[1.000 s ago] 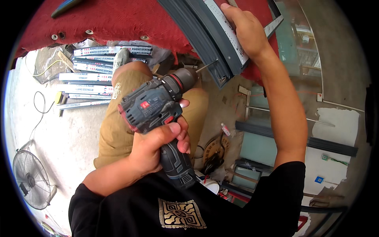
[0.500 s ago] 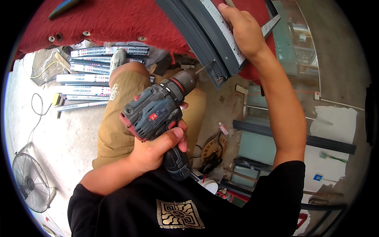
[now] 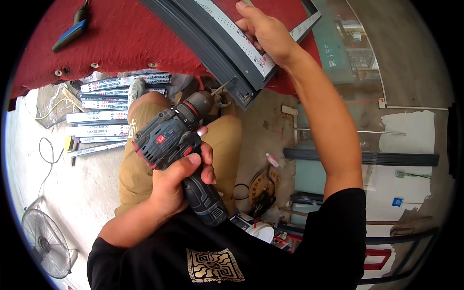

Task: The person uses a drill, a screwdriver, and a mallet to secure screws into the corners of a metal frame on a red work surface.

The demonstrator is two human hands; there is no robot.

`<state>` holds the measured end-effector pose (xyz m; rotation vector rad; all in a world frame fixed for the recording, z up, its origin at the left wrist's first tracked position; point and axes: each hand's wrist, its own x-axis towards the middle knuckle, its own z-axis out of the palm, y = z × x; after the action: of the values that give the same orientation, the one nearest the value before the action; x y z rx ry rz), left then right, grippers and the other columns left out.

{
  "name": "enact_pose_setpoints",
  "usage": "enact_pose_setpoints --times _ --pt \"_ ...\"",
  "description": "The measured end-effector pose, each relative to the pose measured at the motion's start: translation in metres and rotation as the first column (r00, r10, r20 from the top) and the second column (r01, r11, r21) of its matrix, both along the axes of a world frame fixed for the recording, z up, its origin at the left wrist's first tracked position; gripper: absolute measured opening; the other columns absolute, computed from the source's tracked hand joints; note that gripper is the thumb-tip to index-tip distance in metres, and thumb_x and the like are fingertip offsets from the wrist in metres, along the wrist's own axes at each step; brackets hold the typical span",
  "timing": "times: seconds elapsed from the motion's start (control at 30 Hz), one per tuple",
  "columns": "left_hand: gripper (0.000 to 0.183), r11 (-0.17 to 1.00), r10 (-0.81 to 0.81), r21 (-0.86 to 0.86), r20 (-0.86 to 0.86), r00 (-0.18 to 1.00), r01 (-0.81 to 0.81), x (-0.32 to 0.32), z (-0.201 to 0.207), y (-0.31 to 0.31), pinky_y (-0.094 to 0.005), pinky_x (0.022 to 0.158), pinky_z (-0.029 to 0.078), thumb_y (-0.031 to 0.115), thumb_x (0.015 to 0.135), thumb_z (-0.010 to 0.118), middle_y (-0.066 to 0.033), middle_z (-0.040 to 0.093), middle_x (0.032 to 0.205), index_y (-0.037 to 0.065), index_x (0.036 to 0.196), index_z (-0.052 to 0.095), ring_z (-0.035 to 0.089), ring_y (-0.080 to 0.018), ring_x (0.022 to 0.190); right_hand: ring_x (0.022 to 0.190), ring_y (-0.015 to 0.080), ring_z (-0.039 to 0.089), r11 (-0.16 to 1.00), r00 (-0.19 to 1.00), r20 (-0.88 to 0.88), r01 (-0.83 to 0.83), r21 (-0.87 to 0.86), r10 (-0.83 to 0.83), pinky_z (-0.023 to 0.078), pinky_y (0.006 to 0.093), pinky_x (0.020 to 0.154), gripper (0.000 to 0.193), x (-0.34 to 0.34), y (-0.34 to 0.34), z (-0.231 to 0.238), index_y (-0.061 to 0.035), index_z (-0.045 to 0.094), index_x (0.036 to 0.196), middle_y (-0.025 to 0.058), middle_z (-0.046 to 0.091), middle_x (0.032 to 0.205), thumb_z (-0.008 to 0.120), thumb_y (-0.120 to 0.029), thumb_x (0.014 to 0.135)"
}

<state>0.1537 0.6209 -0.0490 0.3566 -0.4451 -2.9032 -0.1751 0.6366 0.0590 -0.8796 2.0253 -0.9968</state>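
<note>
A black short-sleeved cloth shirt (image 3: 290, 263) bears a square gold-patterned emblem (image 3: 215, 265) at six o'clock; tan cloth shorts (image 3: 224, 154); grey textured shoe (image 3: 136, 90) at ten o'clock.

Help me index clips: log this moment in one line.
left hand: grips drill; right hand: on frame; bit: by frame end, contact unclear; frame: on red cloth

At eleven o'clock the cloth (image 3: 121, 41) is red; toward nine, the drill (image 3: 166, 137) dark grey and red; at six, the shirt (image 3: 217, 241) black, gold-patterned.

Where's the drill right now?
In the head view, left of centre, the cordless drill sits in the left hand, its bit near the grey frame.
</note>
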Motion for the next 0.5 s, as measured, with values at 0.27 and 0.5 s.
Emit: enact_pose_setpoints --times 0.27,0.5 --pt "0.059 0.997 -0.003 0.08 0.039 0.999 0.0 0.004 0.003 -0.004 -0.0427 0.075 0.06 0.014 0.1 0.065 -0.0115 0.063 0.093 -0.001 0.153 0.044 0.068 -0.0239 0.075 0.064 0.0124 0.065 1.0 0.997 -0.073 0.023 -0.014 -0.024 0.051 0.027 0.068 0.074 0.005 -0.003 0.0 0.0024 0.082 0.09 0.009 0.076 0.076 0.049 -0.06 0.108" --pt "0.059 0.995 -0.01 -0.097 0.048 0.999 0.015 0.004 -0.01 -0.005 -0.0406 0.074 0.06 0.011 0.098 0.067 -0.012 0.063 0.088 -0.003 0.151 0.044 0.069 -0.025 0.073 0.065 0.0131 0.066 0.999 0.996 -0.087 0.004 -0.032 -0.007 0.052 0.027 0.069 0.073 0.005 -0.003 -0.002 0.0036 0.082 0.091 0.0102 0.076 0.076 0.049 -0.06 0.107"
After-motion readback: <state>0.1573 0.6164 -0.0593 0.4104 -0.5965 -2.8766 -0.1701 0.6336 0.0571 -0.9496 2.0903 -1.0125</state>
